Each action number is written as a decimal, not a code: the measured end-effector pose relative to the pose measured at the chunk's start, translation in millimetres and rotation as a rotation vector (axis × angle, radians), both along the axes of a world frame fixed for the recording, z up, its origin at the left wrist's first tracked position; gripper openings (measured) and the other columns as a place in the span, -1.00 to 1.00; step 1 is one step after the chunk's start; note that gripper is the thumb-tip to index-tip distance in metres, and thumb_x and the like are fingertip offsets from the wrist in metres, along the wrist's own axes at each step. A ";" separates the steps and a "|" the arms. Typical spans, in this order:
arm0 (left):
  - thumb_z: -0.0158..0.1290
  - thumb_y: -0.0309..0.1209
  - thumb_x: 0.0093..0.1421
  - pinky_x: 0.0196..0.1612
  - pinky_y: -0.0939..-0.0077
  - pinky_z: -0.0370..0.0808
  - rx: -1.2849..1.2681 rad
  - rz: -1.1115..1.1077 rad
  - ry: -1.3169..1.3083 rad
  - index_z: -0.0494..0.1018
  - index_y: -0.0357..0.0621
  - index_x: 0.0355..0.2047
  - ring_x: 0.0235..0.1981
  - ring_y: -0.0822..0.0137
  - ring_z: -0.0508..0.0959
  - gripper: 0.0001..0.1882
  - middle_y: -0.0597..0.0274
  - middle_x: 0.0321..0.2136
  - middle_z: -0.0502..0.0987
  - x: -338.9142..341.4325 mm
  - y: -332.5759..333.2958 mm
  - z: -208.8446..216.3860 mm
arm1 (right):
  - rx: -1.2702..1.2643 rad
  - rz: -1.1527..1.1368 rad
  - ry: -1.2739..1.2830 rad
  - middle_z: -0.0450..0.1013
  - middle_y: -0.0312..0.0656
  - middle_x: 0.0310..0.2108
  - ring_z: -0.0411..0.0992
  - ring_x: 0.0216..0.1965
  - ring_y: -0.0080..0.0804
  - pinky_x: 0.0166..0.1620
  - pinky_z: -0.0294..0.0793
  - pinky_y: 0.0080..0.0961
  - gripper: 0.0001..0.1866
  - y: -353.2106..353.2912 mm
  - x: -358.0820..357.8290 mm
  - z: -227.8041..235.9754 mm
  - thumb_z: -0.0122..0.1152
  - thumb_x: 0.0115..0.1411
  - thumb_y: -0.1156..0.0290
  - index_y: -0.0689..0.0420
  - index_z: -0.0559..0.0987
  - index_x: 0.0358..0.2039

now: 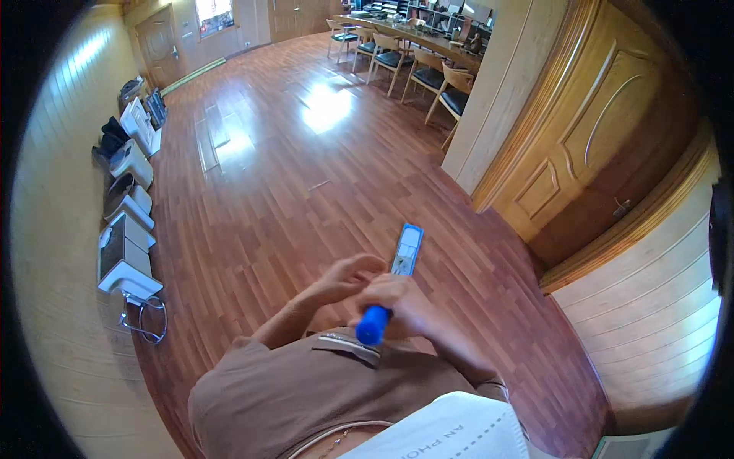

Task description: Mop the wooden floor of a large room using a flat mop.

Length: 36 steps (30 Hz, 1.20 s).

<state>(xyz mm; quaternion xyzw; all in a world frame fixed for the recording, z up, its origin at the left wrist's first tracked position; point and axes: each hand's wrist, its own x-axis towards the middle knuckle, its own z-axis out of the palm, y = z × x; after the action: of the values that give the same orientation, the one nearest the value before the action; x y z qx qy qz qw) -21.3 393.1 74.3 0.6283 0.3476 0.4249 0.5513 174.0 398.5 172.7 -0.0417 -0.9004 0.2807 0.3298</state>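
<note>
Far left: row of white fixtures along the pale wall, standing on the wood-plank floor; chrome ring stand just beside the nearest of them. Farther off, panelled door in the back wall.

Centre: left grip, fingers curled, just beside the right; cannot tell whether it touches or holds anything. Blue tool next, in front of the brown shirt, above the floor; flat, pale-centred head points away, round blue end toward the body. Right grip, blurred, wrapped firmly around the tool's middle.

Right: at least 5 wooden chairs, dark seats, along a cluttered desk. Nearer, 1 carved wooden door, closed, with metal handle.
</note>
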 end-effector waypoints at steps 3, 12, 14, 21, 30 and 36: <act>0.19 -0.25 0.14 0.02 0.35 0.41 0.034 0.151 -0.048 0.31 -0.25 0.09 0.01 0.27 0.45 -0.43 0.12 -0.04 0.47 -21.8 -31.2 80.6 | -0.079 -0.066 -0.053 0.41 -0.14 -0.60 0.46 -0.49 -0.13 -0.42 0.40 -0.27 -0.80 31.7 -21.1 -48.6 0.36 -0.10 0.32 0.05 0.51 -0.50; 0.20 -0.27 0.12 -0.20 0.21 0.47 0.953 0.547 0.174 0.41 -0.21 -0.22 -0.45 0.27 0.59 -0.67 0.18 -0.52 0.56 -25.1 -68.9 114.9 | -0.453 -0.097 -0.326 0.31 -0.06 -0.67 0.27 -0.64 -0.25 -0.52 0.27 -0.29 -0.69 95.1 -59.3 -177.6 0.38 -0.06 0.22 0.15 0.46 -0.57; 0.18 -0.33 0.12 -0.23 0.22 0.48 0.976 0.531 0.189 0.42 -0.20 -0.26 -0.50 0.28 0.58 -0.74 0.20 -0.57 0.54 -32.4 -65.3 116.4 | -0.383 -0.134 -0.345 0.32 -0.05 -0.66 0.31 -0.62 -0.26 -0.51 0.28 -0.30 -0.69 111.4 -57.4 -224.6 0.35 -0.05 0.24 0.15 0.43 -0.59; 0.14 -0.60 -0.06 -0.33 0.29 0.51 1.097 0.388 0.126 0.44 -0.18 -0.40 -0.60 0.31 0.52 -0.81 0.22 -0.61 0.50 -44.0 -49.1 125.7 | -0.240 -0.467 -0.227 0.40 -0.01 -0.58 0.42 -0.47 0.05 -0.45 0.36 -0.13 -0.79 87.7 -61.0 -254.2 0.26 -0.15 0.32 0.09 0.40 -0.63; 0.01 -0.35 0.22 -0.47 0.24 0.47 1.181 0.201 -0.136 0.35 -0.22 -0.33 -0.64 0.31 0.51 -0.82 0.22 -0.65 0.47 -65.2 36.0 147.7 | -0.340 -0.759 -0.083 0.32 0.04 -0.67 0.34 -0.54 0.11 -0.49 0.28 -0.12 -0.58 100.9 -58.2 -202.5 0.25 0.06 0.21 0.16 0.32 -0.75; -0.06 -0.37 0.27 -0.41 0.18 0.44 1.120 -0.065 -0.210 0.33 -0.26 -0.32 -0.62 0.29 0.46 -0.82 0.16 -0.62 0.43 -29.4 65.8 126.8 | -0.347 -1.073 -0.105 0.36 -0.06 -0.67 0.38 -0.51 0.07 -0.43 0.33 -0.11 -0.59 78.1 -2.6 -224.5 0.30 0.00 0.18 0.11 0.32 -0.75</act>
<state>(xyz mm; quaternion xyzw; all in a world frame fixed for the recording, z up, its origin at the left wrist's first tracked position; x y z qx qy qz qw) -50.6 458.9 201.1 0.7893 -0.0070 0.5874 0.1784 171.4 476.6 -51.9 -0.5611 -0.7088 0.2151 0.3696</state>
